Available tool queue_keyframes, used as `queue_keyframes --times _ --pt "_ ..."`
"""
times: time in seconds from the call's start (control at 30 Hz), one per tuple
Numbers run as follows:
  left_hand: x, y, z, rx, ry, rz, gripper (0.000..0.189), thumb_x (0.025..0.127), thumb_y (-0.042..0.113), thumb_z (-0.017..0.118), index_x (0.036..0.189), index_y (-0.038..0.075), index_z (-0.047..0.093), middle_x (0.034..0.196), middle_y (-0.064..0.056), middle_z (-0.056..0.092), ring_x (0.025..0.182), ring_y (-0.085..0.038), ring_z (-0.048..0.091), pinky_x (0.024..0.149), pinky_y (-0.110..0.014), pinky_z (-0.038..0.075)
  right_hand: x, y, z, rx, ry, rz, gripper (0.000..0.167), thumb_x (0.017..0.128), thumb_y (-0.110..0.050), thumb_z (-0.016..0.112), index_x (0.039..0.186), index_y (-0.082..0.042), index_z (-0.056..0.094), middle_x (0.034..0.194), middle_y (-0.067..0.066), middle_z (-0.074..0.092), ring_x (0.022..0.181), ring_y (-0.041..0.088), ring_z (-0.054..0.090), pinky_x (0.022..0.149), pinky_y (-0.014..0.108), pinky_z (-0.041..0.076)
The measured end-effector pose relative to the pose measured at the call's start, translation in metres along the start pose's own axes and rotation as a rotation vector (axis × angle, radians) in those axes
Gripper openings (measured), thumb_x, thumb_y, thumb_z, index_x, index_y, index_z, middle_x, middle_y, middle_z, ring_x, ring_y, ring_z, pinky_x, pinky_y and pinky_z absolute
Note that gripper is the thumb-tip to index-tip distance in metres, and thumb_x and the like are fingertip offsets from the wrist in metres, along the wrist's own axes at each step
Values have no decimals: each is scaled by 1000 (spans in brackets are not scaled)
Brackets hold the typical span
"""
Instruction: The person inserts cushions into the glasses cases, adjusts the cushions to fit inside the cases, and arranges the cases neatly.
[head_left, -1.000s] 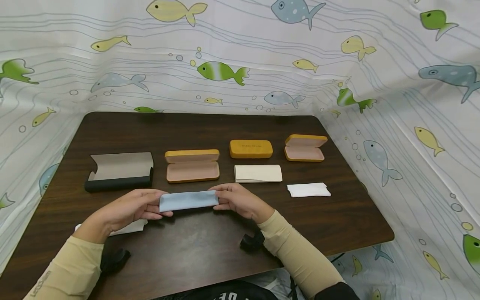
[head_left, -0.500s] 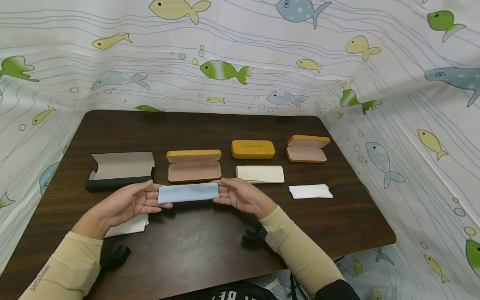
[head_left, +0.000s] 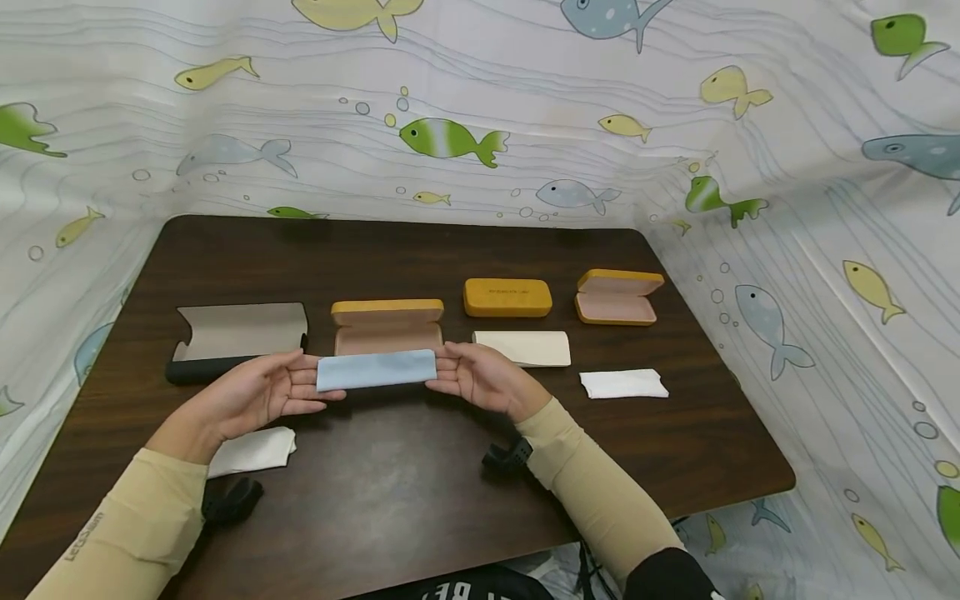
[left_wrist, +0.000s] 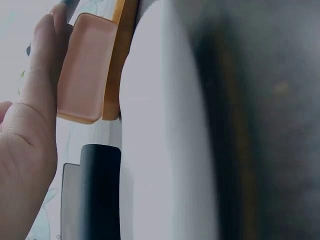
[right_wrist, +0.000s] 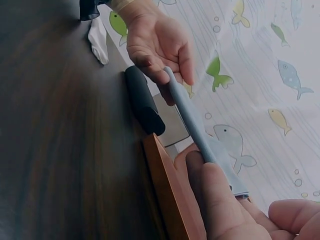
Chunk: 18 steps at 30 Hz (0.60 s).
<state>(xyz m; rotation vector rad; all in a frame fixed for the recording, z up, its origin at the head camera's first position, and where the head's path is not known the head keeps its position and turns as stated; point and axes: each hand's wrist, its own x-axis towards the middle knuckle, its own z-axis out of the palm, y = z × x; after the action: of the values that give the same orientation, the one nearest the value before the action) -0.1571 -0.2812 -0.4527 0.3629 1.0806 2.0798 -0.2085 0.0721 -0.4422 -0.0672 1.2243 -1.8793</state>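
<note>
A folded light-blue cloth (head_left: 377, 371) lies level across the fingers of both hands, above the table. My left hand (head_left: 247, 396) is turned palm up, its straight fingers under the cloth's left end. Under the right end are the fingers of my right hand (head_left: 487, 379). In the right wrist view the cloth (right_wrist: 192, 120) appears edge-on, and the right thumb (right_wrist: 295, 215) stands away from it. Just behind the cloth is an open yellow glasses case (head_left: 387, 337) with pink lining, its front partly hidden. An open dark case (head_left: 240, 329) with grey lining stands beyond the left hand.
At the back right are a closed yellow case (head_left: 507, 298) and a smaller open yellow case (head_left: 618, 298). A cream folded cloth (head_left: 521, 346) and a white cloth (head_left: 624, 383) lie before them. Another white cloth (head_left: 255, 452) lies near the left wrist. Fish-print curtain surrounds the table (head_left: 405, 500).
Both hands have moved the blue cloth up and away from the body, in front of the open yellow case. The thumbs have come off the cloth, and the fingers have straightened beneath it.
</note>
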Motion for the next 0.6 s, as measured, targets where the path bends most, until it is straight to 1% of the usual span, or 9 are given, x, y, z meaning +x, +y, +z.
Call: queue_keyframes --times 0.1,0.2,0.3,0.37,0.5,0.6 --pt "4 5 -2 19 16 4 46 115 23 19 146 -8 33 137 -13 62 126 -29 61 102 -39 50 4 -3 -1 5 12 -8 50 114 -21 25 154 9 30 157 28 35 144 37 37 108 39 44" --pt "8 10 -4 30 38 -1 52 115 25 22 149 -14 20 137 -12 63 126 -28 61 102 -38 51 8 -6 -3 12 23 -11 50 114 -21 25 154 8 30 157 28 36 145 37 36 107 38 45" --pt "11 13 -8 18 49 -4 54 115 27 23 150 -14 18 136 -12 63 126 -27 61 102 -38 51 13 -7 -6 25 25 -11 50 114 -21 25 154 8 30 157 27 35 145 37 35 107 37 46" --pt "13 15 -11 5 50 -5 55 115 28 22 151 -13 15 137 -11 63 126 -27 61 102 -38 51 16 -9 -8 23 33 -8 50 114 -21 24 154 8 30 157 27 35 144 35 38 105 36 47" --pt "16 15 -16 -19 66 -6 63 115 28 21 153 -15 -3 135 -10 63 125 -26 62 102 -37 51 23 -12 -11 20 75 7 49 114 -22 26 152 9 34 155 28 38 137 32 49 103 36 49" --pt "19 13 -20 -39 96 -11 67 115 28 22 153 -16 -12 133 -9 65 124 -26 62 101 -35 51 28 -16 -13 22 101 21 50 114 -22 28 151 10 35 154 29 38 137 33 48 106 38 45"
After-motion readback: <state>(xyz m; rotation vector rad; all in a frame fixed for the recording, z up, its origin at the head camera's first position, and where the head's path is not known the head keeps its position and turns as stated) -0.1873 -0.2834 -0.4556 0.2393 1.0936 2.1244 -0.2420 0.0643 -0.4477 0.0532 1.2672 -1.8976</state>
